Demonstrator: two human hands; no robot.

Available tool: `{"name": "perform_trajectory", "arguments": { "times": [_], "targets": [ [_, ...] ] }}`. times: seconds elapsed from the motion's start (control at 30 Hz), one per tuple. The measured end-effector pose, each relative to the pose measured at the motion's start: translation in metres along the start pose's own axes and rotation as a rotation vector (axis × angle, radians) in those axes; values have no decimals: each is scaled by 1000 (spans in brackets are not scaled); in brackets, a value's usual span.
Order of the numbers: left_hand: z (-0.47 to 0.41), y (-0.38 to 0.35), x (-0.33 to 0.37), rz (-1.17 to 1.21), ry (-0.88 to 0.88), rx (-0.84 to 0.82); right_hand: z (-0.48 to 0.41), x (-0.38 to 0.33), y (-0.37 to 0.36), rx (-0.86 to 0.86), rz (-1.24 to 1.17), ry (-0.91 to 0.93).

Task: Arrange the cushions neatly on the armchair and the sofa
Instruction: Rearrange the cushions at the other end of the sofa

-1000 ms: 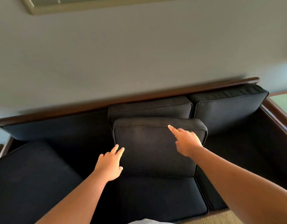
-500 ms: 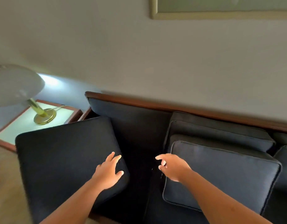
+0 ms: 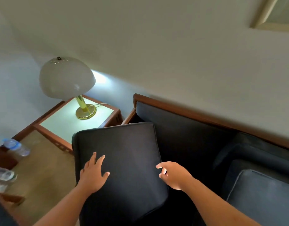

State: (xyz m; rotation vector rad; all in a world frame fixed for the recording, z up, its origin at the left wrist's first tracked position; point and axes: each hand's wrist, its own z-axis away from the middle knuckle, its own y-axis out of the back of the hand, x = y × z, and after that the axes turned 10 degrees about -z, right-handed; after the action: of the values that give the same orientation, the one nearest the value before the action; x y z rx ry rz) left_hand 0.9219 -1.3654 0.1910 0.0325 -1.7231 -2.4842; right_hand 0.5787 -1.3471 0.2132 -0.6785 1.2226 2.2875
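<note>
The right hand [image 3: 173, 175] has come across to the right edge of the loose cushion [image 3: 124, 149], fingers loosely curled; whether they grip it I cannot tell. The left hand [image 3: 93, 176] lies flat on top, fingers spread. The cushion rests over the left end of the sofa [image 3: 186, 128].
</note>
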Motion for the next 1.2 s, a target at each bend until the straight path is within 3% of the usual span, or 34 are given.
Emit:
{"name": "perform_trajectory", "arguments": {
  "times": [0.17,0.33,0.47,0.67,0.9,1.2],
  "targets": [
    [-38,17,-87,108,117,28,-40,-74,-41,-6,-84,8],
    [-75,30,-110,297,-39,30,-40,-93,-70,-49,-113,-47],
    [-110,51,-96,692,135,52,-28,-81,-65,-33,-92,-120],
    [-158,48,-110,928,224,-212,4,-60,-47,44,-107,-202],
    [-146,52,-109,883,223,-166,27,-54,-46,107,-146,-174],
    [-13,63,-57,714,-119,-21,50,-67,-64,204,-172,-66]
  ]
}}
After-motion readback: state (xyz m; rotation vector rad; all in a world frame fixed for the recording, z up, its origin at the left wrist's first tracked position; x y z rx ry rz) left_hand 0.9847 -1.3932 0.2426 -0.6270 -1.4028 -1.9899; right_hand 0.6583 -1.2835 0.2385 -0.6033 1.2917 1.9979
